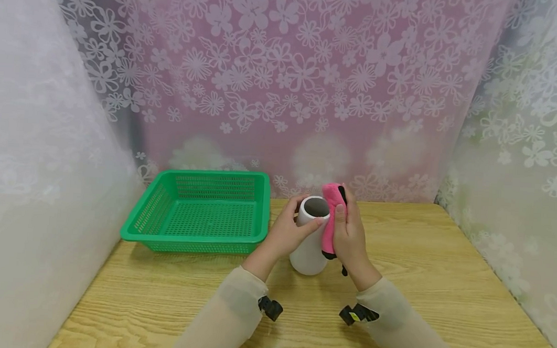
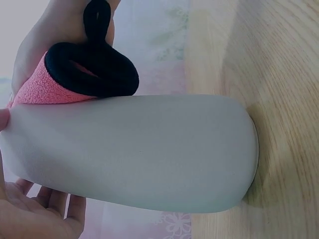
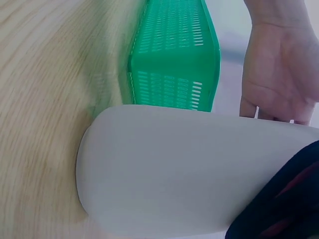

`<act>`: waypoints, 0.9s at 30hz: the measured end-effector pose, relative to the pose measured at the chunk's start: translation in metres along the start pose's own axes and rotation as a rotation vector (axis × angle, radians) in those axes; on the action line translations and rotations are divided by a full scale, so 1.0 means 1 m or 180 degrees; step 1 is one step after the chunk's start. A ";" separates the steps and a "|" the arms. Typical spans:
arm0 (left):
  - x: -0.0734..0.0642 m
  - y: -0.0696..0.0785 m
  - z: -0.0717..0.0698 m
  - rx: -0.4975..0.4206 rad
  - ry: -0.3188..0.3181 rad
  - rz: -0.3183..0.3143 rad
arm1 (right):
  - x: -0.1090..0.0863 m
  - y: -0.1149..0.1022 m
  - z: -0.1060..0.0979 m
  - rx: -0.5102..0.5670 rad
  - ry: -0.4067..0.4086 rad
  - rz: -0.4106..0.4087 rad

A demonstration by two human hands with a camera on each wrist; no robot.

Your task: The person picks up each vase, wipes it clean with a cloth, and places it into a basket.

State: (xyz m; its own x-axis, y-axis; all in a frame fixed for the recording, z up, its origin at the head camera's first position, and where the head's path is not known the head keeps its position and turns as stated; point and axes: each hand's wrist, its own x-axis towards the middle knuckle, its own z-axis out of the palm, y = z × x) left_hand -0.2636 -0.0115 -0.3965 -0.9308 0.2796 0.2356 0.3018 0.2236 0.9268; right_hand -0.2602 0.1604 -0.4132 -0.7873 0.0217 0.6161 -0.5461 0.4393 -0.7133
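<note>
Pink, black-edged cloth is gripped in the right hand against the three-o'clock side of a white vase; the left hand grasps its upper part from nine. It stands upright on a wood-grain table, a green perforated basket between nine and ten o'clock.

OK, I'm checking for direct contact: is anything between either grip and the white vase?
Yes, for the right grip: the pink cloth it holds stands between it and the vase's right side. Nothing visible separates the left grip from the vase; it holds the upper part directly.
</note>
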 end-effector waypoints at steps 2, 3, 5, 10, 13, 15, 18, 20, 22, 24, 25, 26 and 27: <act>0.000 0.000 0.000 0.0000 0.0001 0.0007 | 0.000 0.001 0.000 0.0036 -0.0005 0.0030; 0.000 -0.001 0.000 0.0004 0.0000 0.0009 | 0.001 0.001 0.000 0.0061 -0.0003 0.0042; 0.001 -0.001 0.000 0.0009 0.0002 0.0013 | 0.001 0.003 0.000 0.0078 0.0001 0.0067; 0.001 -0.002 0.000 -0.0007 0.0002 0.0030 | 0.002 0.005 0.002 0.0150 0.0002 0.0128; 0.001 -0.003 0.001 -0.0019 0.0003 0.0029 | 0.002 0.005 0.002 0.0182 -0.0007 0.0190; 0.001 -0.002 0.001 -0.0030 0.0002 0.0025 | 0.001 0.005 0.001 0.0174 -0.0027 0.0247; 0.000 -0.001 0.001 -0.0031 -0.0002 0.0018 | -0.001 0.007 0.001 0.0195 -0.0055 0.0299; 0.000 -0.001 0.001 -0.0017 -0.0003 0.0019 | -0.001 0.009 0.001 0.0226 -0.0074 0.0311; 0.000 -0.001 0.001 -0.0001 0.0001 0.0015 | -0.002 0.011 0.001 0.0246 -0.0089 0.0319; 0.000 -0.001 0.001 0.0001 0.0006 0.0019 | -0.003 0.013 0.001 0.0232 -0.0114 0.0371; 0.000 -0.001 0.001 -0.0005 0.0008 0.0024 | -0.004 0.013 0.001 0.0231 -0.0129 0.0422; 0.000 -0.001 0.001 -0.0008 0.0008 0.0028 | -0.005 0.014 0.001 0.0217 -0.0150 0.0494; 0.000 -0.002 0.001 -0.0007 0.0010 0.0024 | -0.006 0.014 0.001 0.0207 -0.0178 0.0568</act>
State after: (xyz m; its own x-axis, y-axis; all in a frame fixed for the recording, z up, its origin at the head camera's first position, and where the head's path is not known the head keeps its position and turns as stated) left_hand -0.2641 -0.0111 -0.3984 -0.9290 0.2785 0.2435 0.3084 0.2195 0.9256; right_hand -0.2636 0.1653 -0.4271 -0.8870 0.0435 0.4597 -0.4123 0.3739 -0.8308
